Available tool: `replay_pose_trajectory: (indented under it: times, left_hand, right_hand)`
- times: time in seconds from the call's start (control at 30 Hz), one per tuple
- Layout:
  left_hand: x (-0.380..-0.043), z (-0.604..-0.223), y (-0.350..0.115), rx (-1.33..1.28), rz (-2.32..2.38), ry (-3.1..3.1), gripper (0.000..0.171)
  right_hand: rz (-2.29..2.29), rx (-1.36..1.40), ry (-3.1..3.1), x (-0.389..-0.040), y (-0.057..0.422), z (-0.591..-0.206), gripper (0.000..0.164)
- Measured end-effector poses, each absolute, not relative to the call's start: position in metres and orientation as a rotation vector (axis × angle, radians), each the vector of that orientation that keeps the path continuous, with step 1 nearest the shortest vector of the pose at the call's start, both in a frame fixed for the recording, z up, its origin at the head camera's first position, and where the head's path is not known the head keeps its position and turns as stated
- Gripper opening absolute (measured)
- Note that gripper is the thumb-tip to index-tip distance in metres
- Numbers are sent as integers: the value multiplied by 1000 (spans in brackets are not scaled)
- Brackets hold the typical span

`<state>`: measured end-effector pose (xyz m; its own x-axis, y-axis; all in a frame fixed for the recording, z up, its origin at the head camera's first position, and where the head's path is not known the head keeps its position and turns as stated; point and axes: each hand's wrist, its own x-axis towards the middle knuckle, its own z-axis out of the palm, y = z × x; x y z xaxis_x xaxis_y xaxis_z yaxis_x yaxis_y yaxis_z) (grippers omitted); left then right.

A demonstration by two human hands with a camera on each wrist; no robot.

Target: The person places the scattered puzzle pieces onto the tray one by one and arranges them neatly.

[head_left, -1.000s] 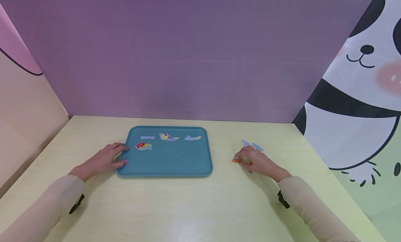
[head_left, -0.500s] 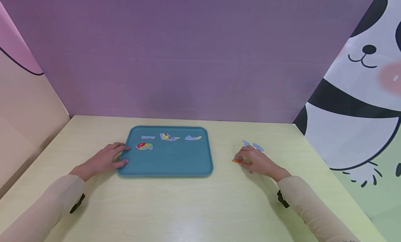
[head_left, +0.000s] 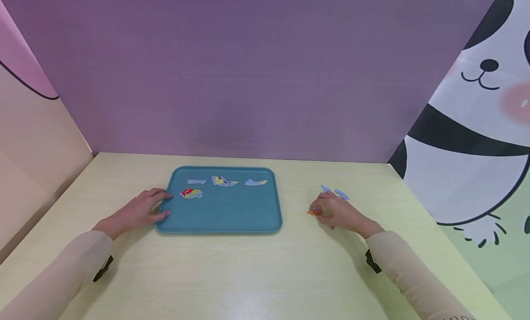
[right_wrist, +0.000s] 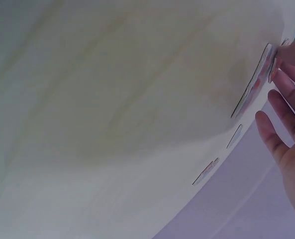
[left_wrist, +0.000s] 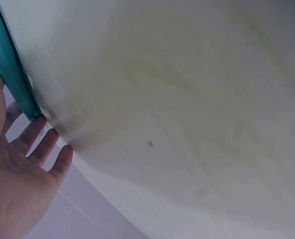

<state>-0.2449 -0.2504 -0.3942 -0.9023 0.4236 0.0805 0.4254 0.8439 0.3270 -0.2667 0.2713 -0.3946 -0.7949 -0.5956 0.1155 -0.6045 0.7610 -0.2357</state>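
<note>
My left hand (head_left: pixel 142 207) rests at the left rim of a teal tray (head_left: pixel 223 229), its fingers loosely extended over the edge. In the left wrist view, the fingers (left_wrist: pixel 44 147) lie relaxed along the tray's side. To the right of the tray, my right hand (head_left: pixel 337 212) pinches a flat orange picture piece (head_left: pixel 312 212) between thumb and index finger, low over the table. The other fingers (right_wrist: pixel 272 137) reach out loosely in the right wrist view. Beneath that hand lies a larger flat piece (right_wrist: pixel 254 89), mostly hidden in the head view.
Several irregular printed pieces lie on the tray: a pale blue strip (head_left: pixel 196 181), a yellow-and-blue one (head_left: pixel 223 181), a pale one (head_left: pixel 256 182) and a red-and-yellow one (head_left: pixel 191 193). Two bluish pieces (head_left: pixel 325 188) lie beyond my right hand on the table (head_left: pixel 232 274).
Both hands stay almost in place. The view shifts very slightly; the right fingers keep close around the orange piece.
</note>
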Motion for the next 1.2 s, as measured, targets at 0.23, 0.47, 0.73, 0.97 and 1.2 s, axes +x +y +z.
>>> replay_pose_trajectory:
  times: [0.23,0.47,0.73,0.97,1.2]
  left_hand:
    - [-244,-395,-251,-699,-528,-3002,53]
    - [-244,-395,-250,-692,-532,-3009,54]
    - [-245,-396,-252,-693,-536,-3004,54]
    - [-246,-398,-253,-688,-536,-3017,54]
    - [-248,-399,-253,-685,-521,-3022,54]
  right_hand:
    - [452,1011,-2900,-266,269,-391,17]
    - [436,1029,-2864,-269,263,-385,18]
    - [436,1090,-2791,-271,251,-382,21]
    - [433,1147,-2781,-274,237,-380,22]
    - [431,1208,-2742,-278,220,-376,22]
